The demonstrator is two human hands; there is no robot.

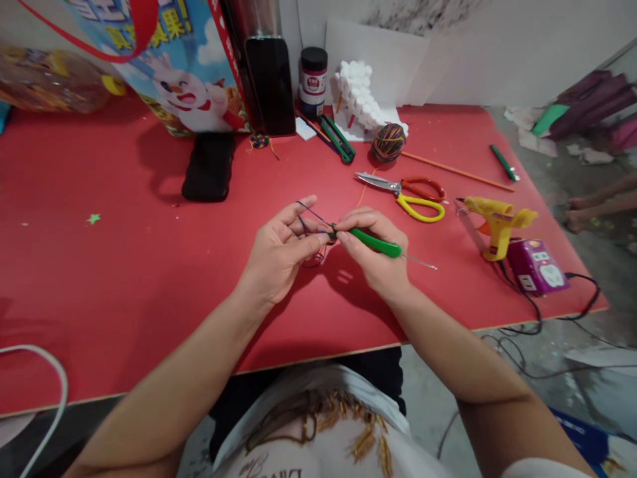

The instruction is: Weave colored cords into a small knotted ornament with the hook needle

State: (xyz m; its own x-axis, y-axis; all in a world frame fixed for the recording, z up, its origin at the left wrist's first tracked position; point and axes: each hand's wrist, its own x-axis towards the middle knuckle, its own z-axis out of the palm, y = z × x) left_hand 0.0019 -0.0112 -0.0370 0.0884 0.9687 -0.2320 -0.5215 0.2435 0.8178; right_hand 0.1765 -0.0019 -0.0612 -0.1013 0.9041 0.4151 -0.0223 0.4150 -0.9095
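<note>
My right hand [381, 255] is closed around a crochet hook [375, 243] with a green handle. A thin metal end of the hook sticks out to the right, past the hand. Between the thumb and fingers of my left hand [279, 252] is a small piece of dark crochet work [332, 232]. Dark blue yarn [309, 211] runs over the left index finger, and loops of yarn hang below. The two hands meet at the piece, so the hook's working tip is hidden. A multicoloured yarn ball [388, 143] lies farther back, with an orange strand leading toward the hands.
Scissors [398, 187] with red and yellow handles lie beyond my right hand. A yellow glue gun [497, 222] and purple power box [537, 267] are at the right edge. Behind are a green cutter [338, 139], a jar [313, 81], a phone [271, 86] and a black case [209, 167].
</note>
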